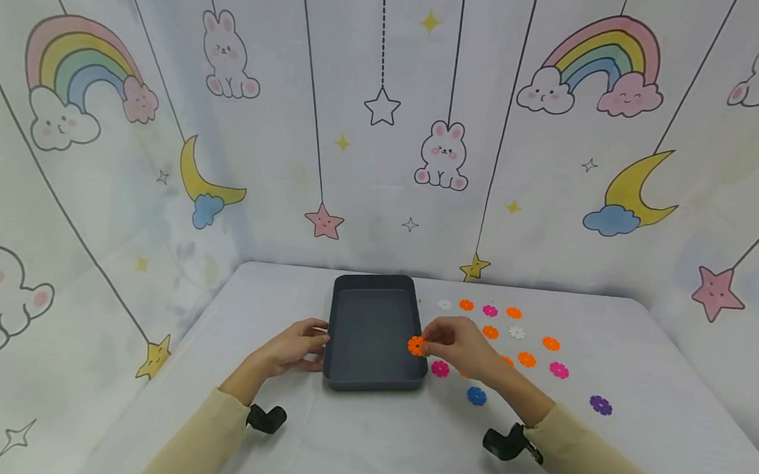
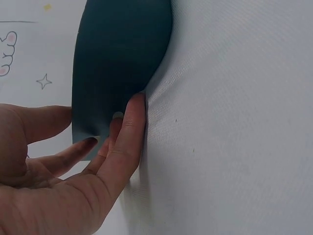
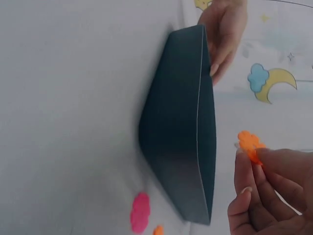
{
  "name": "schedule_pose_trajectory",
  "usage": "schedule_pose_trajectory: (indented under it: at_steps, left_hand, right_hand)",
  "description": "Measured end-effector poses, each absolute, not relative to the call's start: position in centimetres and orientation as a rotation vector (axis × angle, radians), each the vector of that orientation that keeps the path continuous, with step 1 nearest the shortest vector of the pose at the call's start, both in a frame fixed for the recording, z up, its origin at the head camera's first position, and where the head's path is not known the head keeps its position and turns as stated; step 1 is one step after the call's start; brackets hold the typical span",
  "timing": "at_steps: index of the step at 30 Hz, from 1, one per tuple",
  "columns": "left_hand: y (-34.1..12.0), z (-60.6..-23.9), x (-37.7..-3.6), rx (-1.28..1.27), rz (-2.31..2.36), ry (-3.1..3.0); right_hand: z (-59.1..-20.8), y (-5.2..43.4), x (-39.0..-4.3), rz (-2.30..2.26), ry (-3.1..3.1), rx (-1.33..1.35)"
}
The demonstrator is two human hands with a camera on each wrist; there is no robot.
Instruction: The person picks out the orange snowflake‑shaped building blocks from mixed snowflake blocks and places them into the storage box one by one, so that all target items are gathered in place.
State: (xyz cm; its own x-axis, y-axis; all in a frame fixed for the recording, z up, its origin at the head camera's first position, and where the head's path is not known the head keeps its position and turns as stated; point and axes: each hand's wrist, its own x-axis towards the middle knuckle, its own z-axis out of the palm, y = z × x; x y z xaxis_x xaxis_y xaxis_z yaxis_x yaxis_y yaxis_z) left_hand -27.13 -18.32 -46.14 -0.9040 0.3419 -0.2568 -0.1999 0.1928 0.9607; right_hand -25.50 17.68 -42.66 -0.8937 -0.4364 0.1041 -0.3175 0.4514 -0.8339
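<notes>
A dark grey rectangular tray point(image 1: 338, 314) lies on the white table; nothing shows inside it. My right hand point(image 1: 457, 347) pinches an orange flower-shaped piece point(image 1: 415, 346) just over the tray's right rim; in the right wrist view the orange piece point(image 3: 250, 145) sits between the fingertips point(image 3: 244, 169) above the tray point(image 3: 181, 142). My left hand point(image 1: 294, 348) rests against the tray's left wall, its fingers point(image 2: 129, 129) straight and touching the tray point(image 2: 117, 63). The left hand point(image 3: 222, 34) also shows beyond the tray in the right wrist view.
Several flower pieces lie scattered right of the tray: orange point(image 1: 550, 343), pink point(image 1: 439, 368), white point(image 1: 517, 332), blue point(image 1: 476, 396), purple point(image 1: 600, 405). A pink piece point(image 3: 140, 212) lies beside the tray. Printed fabric walls enclose the table on three sides.
</notes>
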Motion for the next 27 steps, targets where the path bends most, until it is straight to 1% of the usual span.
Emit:
schedule_pose_trajectory:
  at_steps: [4,15,27]
  left_hand:
    - [-18.4,-46.2,-27.2,0.125,1.750,2.063]
    - [-18.2,-45.8,-27.1,0.105,1.753,2.053]
    - [-18.2,-46.1,-27.3,0.083,1.751,2.049]
  right_hand:
    - [-42.9,15.9,-25.8,-1.453,2.565,-0.623]
    - [-44.5,10.7,-26.3,-1.480,2.535,-0.662]
    - [-45.8,6.6,-27.1,-1.436,2.552,-0.633]
